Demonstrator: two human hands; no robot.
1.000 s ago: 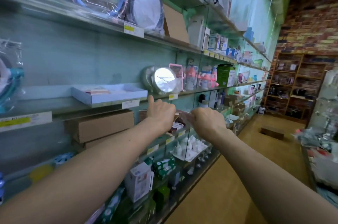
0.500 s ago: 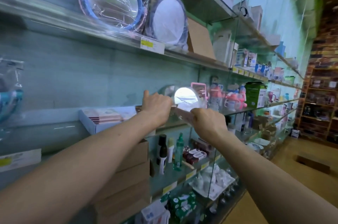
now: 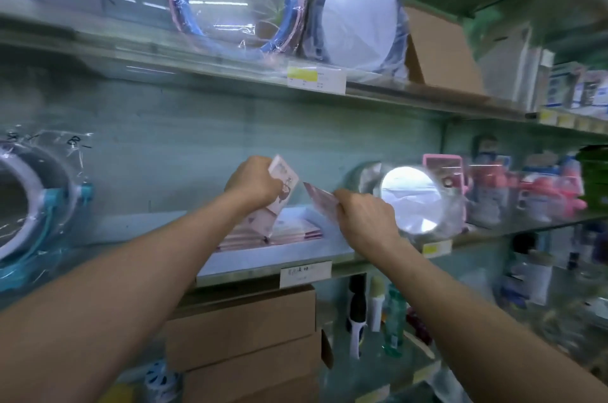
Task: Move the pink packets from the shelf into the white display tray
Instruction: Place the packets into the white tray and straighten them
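Clamping fingers of left hand (image 3: pixel 253 184) round flat pink printed packet (image 3: pixel 285 186) over shallow white display tray (image 3: pixel 273 263) | pinching second pink packet (image 3: pixel 320 202) in right hand (image 3: pixel 365 218) | risking slipping past tray rim if released high

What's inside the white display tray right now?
Flat stacks of pink packets lie in the white display tray. The left hand holds another packet tilted above them. The left forearm covers the tray's left end, so its contents there cannot be seen.
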